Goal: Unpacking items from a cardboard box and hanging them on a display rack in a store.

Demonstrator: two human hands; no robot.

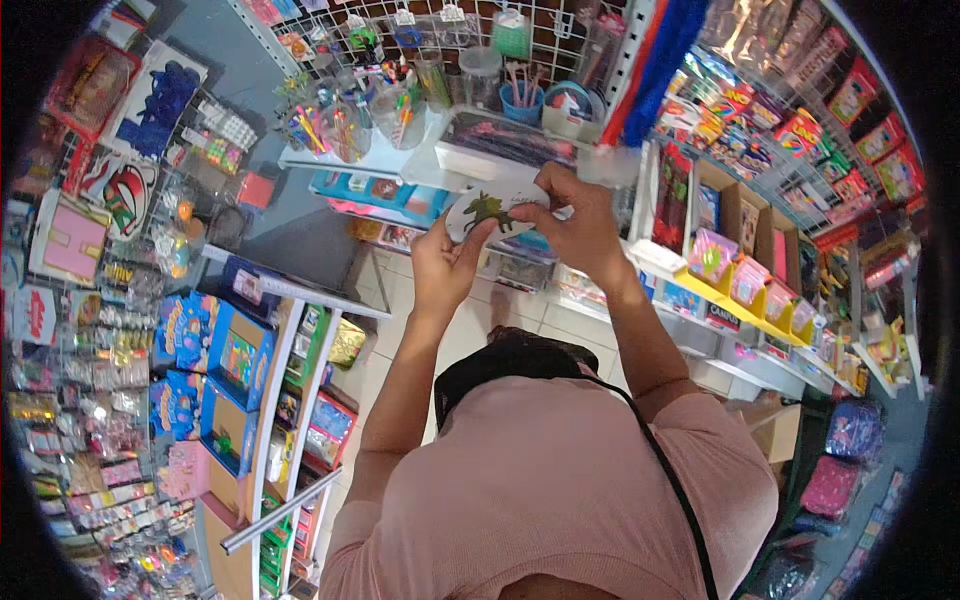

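Observation:
A round white disc (463,225), perhaps card or plastic, is held up in front of me in both hands. It bears a dark green four-legged animal figure and some writing. My left hand (444,268) grips its lower left edge, with the thumb lying on the face. My right hand (585,217) pinches its right side between thumb and fingers, and those fingers cover part of the writing. Just beyond the disc is a white shelf (360,163) with clear containers of pens (310,129) and a blue cup (521,105) of brushes.
Wire grid panels (559,41) rise behind the shelf. Hanging red and blue strips (651,82) are at upper right, above a yellow display tray (739,309). To the left stand blue cardboard display boxes (240,352) and a metal rail (281,510). Tiled floor (394,330) shows below my hands.

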